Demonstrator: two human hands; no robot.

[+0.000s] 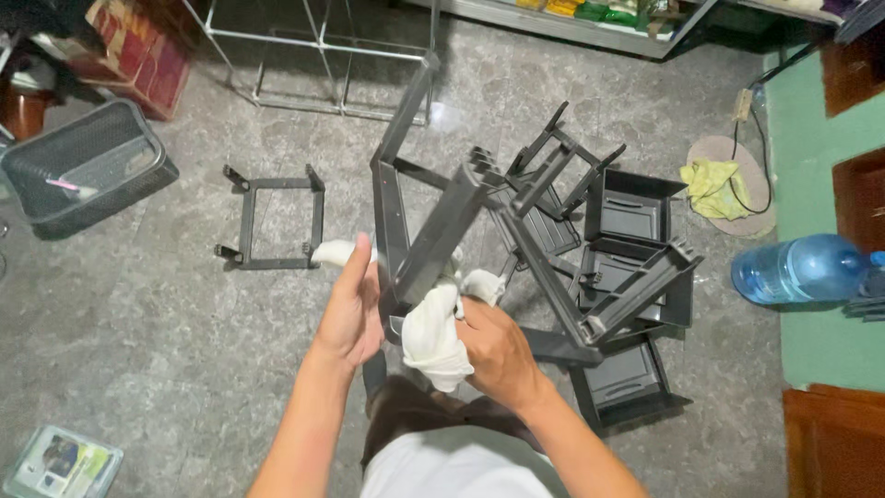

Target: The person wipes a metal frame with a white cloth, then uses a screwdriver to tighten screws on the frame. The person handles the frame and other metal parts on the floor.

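Bare forearms, white shirt, dark trousers

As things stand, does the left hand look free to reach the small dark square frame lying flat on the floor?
Probably not right away: the left hand grips the dark plastic frame piece, though bare floor lies between it and the small square frame.

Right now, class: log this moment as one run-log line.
left hand: grips dark plastic frame | right hand: presses white cloth on frame | floor: loose frame parts, black trays
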